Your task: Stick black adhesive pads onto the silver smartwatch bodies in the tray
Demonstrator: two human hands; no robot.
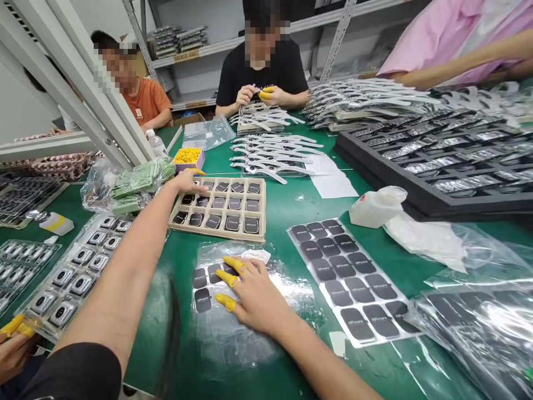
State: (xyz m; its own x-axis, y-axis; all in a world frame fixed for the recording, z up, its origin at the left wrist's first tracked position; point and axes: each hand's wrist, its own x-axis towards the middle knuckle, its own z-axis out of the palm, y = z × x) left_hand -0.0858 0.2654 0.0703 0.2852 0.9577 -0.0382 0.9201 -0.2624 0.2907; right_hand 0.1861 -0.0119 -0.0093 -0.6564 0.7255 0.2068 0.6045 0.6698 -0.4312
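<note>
My left hand [188, 181] reaches to eleven o'clock and rests, fingers loosely spread, on the near-left corner of the tray [220, 208] of dark square parts, gripping nothing. My right hand [250, 291] lies flat at six o'clock, fingers apart in yellow cots, pressing a clear film [220, 328] with a few black stickers [202, 300]. I judge I'm between picks: steadying the tray while peeling a sticker. Next calls for a fingertip under a sticker's edge. A fuller sheet [353, 283] lies at three o'clock.
</note>
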